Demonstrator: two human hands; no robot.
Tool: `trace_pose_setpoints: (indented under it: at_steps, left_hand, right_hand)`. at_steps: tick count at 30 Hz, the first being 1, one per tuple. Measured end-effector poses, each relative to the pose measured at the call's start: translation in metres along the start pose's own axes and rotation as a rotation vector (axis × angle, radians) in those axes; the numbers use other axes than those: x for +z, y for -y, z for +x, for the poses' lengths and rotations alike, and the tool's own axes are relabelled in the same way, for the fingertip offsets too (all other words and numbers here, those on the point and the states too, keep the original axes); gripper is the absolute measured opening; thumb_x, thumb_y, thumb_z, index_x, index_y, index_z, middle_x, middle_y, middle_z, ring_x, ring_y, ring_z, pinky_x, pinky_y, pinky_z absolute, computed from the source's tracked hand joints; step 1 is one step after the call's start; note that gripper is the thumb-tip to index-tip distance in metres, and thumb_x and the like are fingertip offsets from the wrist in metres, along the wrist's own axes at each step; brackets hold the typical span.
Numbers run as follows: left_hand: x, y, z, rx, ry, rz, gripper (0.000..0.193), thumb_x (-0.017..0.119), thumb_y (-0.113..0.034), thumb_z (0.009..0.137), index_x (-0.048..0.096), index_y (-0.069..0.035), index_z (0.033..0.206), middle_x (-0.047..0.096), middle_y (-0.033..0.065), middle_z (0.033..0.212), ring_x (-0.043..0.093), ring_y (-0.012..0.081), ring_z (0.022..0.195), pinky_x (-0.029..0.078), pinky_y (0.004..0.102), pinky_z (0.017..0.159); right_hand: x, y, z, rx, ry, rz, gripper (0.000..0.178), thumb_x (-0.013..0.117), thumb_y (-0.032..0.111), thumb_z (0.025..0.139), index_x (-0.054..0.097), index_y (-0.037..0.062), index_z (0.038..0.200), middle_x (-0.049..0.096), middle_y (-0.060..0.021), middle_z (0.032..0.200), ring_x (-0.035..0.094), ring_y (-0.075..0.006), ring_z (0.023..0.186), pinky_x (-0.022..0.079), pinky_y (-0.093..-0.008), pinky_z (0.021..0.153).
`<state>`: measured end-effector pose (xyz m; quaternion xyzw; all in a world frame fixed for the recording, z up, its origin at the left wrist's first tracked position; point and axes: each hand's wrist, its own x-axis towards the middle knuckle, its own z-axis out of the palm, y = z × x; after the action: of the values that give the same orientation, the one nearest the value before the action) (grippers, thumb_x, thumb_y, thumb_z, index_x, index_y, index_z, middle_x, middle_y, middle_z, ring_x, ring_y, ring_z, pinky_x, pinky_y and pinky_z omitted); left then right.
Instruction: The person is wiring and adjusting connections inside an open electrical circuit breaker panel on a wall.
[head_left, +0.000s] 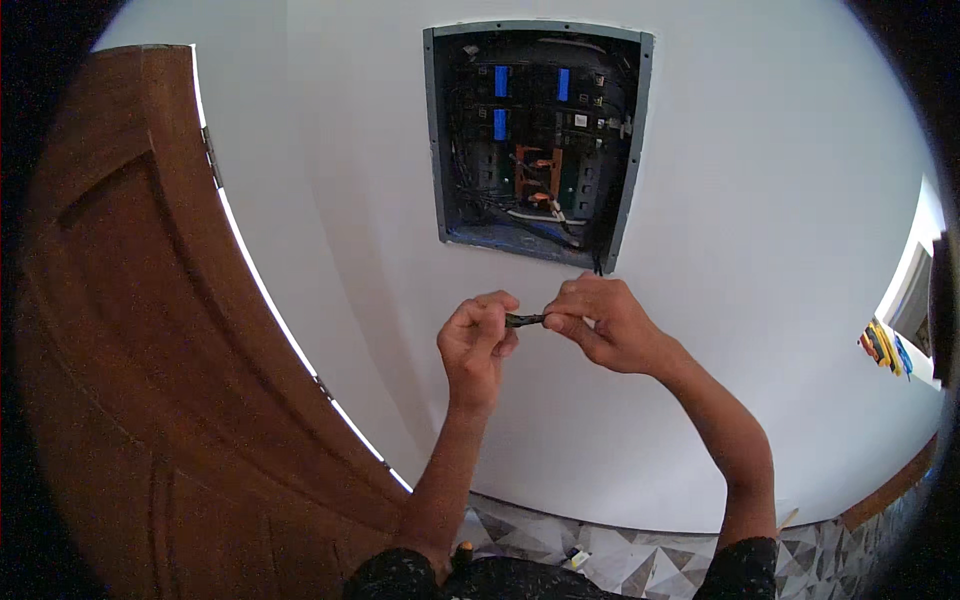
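Below an open electrical panel point(434, 140) set in the wall, both my hands are raised on a short dark length of black wire point(525, 320). My left hand point(474, 345) is closed around its left end, fingers curled. The other side is pinched between the thumb and fingers of my right hand point(610, 325). Black wires point(598, 262) hang over the panel's lower right edge and come down behind my right hand. Inside the box are black breakers with blue parts point(501, 80), an orange-brown bracket point(522, 175) and loose wires. The wire ends are hidden in my fingers.
A brown wooden door point(110, 300) stands along the left. White wall point(780, 250) surrounds the panel. At the right, a bundle of yellow, red and blue items point(885, 348) is by a window-like opening point(918, 300). Patterned tiles point(640, 565) cover the floor.
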<state>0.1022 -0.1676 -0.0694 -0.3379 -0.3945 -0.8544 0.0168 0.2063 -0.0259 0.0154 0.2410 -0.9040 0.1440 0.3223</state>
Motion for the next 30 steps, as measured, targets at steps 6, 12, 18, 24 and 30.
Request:
trace_pose_setpoints:
  at_steps: [6, 12, 18, 24, 30]
  left_hand:
    - [-0.002, 0.006, -0.004, -0.230, 0.423, -1.137, 0.016, 0.055, -0.014, 0.100, 0.048, -0.008, 0.087, 0.065, 0.0113, 0.089, 0.041, 0.0074, 0.048, 0.038, 0.0227, 0.042]
    - [-0.008, -0.003, 0.005, -0.178, 0.811, -0.673, 0.016, 0.058, -0.003, 0.095, 0.049, -0.006, 0.082, 0.065, 0.0176, 0.083, 0.051, 0.0119, 0.053, 0.044, 0.0258, 0.045]
    - [-0.023, 0.001, 0.008, -0.169, 0.950, -0.490, 0.013, 0.066, 0.003, 0.088, 0.054, -0.003, 0.086, 0.066, 0.0154, 0.083, 0.062, 0.0187, 0.067, 0.052, 0.0315, 0.061]
    - [-0.056, 0.008, -0.028, -0.233, 0.847, -0.589, 0.017, 0.072, 0.000, 0.082, 0.059, -0.004, 0.072, 0.064, 0.0112, 0.070, 0.063, 0.0199, 0.064, 0.051, 0.0324, 0.055]
    - [-0.115, 0.066, -0.083, -0.187, 0.643, 0.011, 0.030, 0.083, -0.014, 0.073, 0.057, -0.007, 0.060, 0.061, 0.0038, 0.062, 0.058, 0.0155, 0.056, 0.043, 0.0283, 0.050]
  right_hand:
    - [-0.030, 0.019, 0.017, 0.040, 0.305, 0.107, 0.019, 0.058, 0.019, 0.094, 0.062, 0.0022, 0.088, 0.061, -0.0179, 0.073, 0.059, -0.0409, 0.071, 0.045, -0.0501, 0.061]
    - [-0.033, 0.008, 0.017, -0.203, 0.539, 0.245, 0.028, 0.052, 0.026, 0.098, 0.057, 0.0027, 0.083, 0.056, -0.0146, 0.065, 0.058, -0.0378, 0.065, 0.046, -0.0477, 0.061]
    - [-0.040, 0.002, 0.011, -0.092, 0.703, 0.145, 0.024, 0.056, 0.024, 0.095, 0.057, 0.0062, 0.079, 0.055, -0.0098, 0.066, 0.059, -0.0298, 0.064, 0.045, -0.0416, 0.060]
    - [-0.048, -0.005, 0.022, -0.162, 0.677, 0.160, 0.018, 0.069, 0.020, 0.085, 0.060, 0.0103, 0.073, 0.055, -0.0016, 0.064, 0.056, -0.0213, 0.058, 0.041, -0.0350, 0.052]
    - [-0.061, -0.004, 0.038, -0.165, 0.672, 0.060, 0.020, 0.068, 0.022, 0.082, 0.055, 0.0096, 0.074, 0.051, -0.0031, 0.067, 0.054, -0.0245, 0.063, 0.042, -0.0384, 0.059]
